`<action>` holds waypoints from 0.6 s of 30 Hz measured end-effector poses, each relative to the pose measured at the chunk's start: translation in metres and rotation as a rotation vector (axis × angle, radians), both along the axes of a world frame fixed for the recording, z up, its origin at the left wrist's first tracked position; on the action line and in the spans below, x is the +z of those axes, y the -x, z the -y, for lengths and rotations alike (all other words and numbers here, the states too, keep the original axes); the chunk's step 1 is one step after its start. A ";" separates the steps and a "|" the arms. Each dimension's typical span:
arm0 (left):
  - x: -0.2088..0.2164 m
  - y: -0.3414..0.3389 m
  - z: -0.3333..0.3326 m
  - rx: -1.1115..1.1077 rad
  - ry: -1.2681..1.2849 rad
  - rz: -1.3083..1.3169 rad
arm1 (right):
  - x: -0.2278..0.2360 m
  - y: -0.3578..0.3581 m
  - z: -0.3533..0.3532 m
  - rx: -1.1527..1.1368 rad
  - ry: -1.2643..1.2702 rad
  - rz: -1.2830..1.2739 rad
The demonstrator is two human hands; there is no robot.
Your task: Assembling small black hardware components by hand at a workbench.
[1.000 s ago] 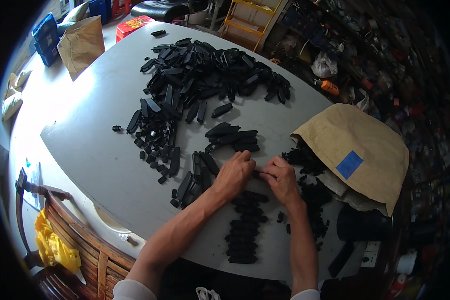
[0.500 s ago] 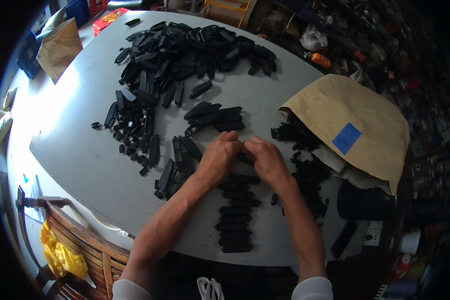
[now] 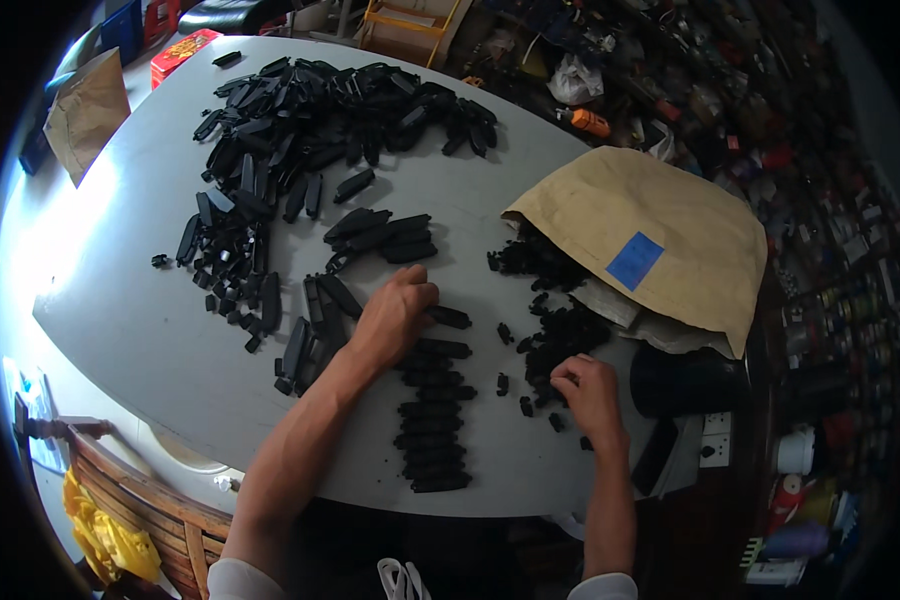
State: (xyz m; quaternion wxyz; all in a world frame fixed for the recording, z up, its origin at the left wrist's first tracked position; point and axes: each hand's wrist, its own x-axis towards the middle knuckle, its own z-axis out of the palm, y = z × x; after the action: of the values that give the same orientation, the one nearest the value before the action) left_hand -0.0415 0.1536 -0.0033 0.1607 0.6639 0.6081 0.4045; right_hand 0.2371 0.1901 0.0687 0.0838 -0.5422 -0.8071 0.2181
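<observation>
My left hand (image 3: 398, 308) is closed around one end of a long black plastic piece (image 3: 449, 317), which sticks out to the right just above the table. Below it, a column of similar black pieces (image 3: 432, 424) lies side by side, running toward the near edge. My right hand (image 3: 588, 392) has thumb and forefinger pinched together at the near side of a heap of small black parts (image 3: 562, 338); whatever lies between the fingertips is too small to make out. Beyond my left hand rests a small group of long black pieces (image 3: 382, 232).
A big pile of long black pieces (image 3: 320, 110) spreads over the far left, with small black blocks (image 3: 232, 290) at its near end. On the right, an open brown paper sack (image 3: 660, 220) lies on the grey table (image 3: 150, 340). A wooden chair (image 3: 160, 490) stands near left.
My hands were together over the middle of the table; now they are apart. The right has moved right and nearer, to the small parts. The whole view has shifted slightly.
</observation>
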 end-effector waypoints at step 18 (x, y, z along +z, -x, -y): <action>-0.005 0.002 0.000 -0.007 -0.029 0.028 | -0.020 -0.050 0.012 -0.159 -0.214 -0.122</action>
State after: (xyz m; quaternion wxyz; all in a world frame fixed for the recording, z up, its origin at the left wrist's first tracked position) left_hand -0.0438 0.1540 -0.0087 0.1610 0.6625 0.5975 0.4222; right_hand 0.2872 0.1786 0.0488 0.2072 -0.5782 -0.7736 0.1559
